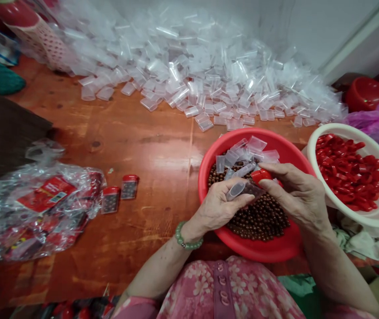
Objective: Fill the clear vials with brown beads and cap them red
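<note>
My left hand grips a clear plastic vial above a red plastic basin, with its open end toward my right hand. Pinched in my right hand's fingers is a red cap, right beside the vial's end. Dark brown round beads fill the basin's lower part, and several empty clear vials lie on them. Both hands hide part of the beads. To the right, a white basin holds many loose red caps.
A large heap of clear vials covers the back of the wooden table. Two capped, bead-filled vials stand beside a clear plastic bag of packaged items on the left. A red bowl and purple bag sit back right.
</note>
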